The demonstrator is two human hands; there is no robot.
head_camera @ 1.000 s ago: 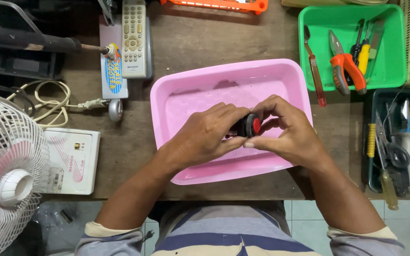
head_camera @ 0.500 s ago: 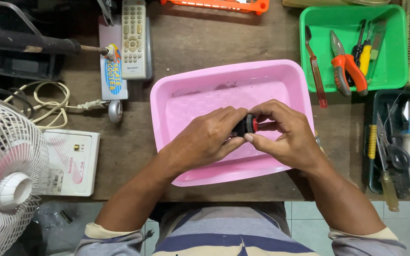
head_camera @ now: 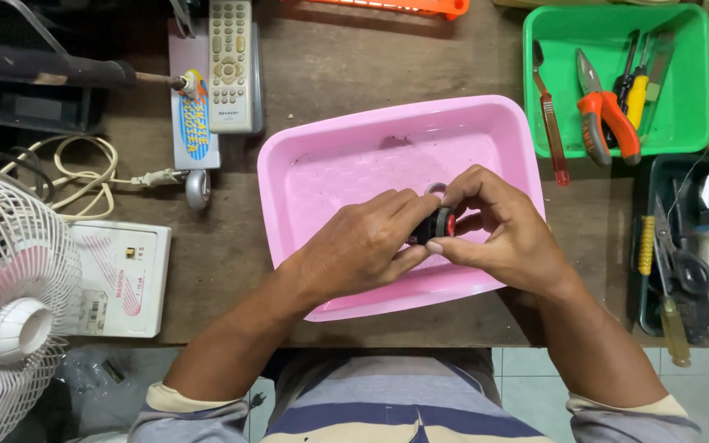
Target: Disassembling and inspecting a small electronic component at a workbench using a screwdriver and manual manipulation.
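Both hands, left hand (head_camera: pixel 363 246) and right hand (head_camera: pixel 506 234), pinch a small black-red part (head_camera: pixel 436 226), maybe a switch, over pink tub (head_camera: pixel 330 172); green tray (head_camera: pixel 683 131) holds pliers (head_camera: pixel 605 115); wooden table (head_camera: pixel 338 66).

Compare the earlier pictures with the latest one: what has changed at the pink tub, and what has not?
Little has changed. Both hands, left hand and right hand, still pinch the small black and red part, which has shifted slightly down and left over the pink tub. The green tray, remote control and fan stayed put.

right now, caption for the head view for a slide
Both hands, left hand and right hand, hold a small black and red part over a pink tray.
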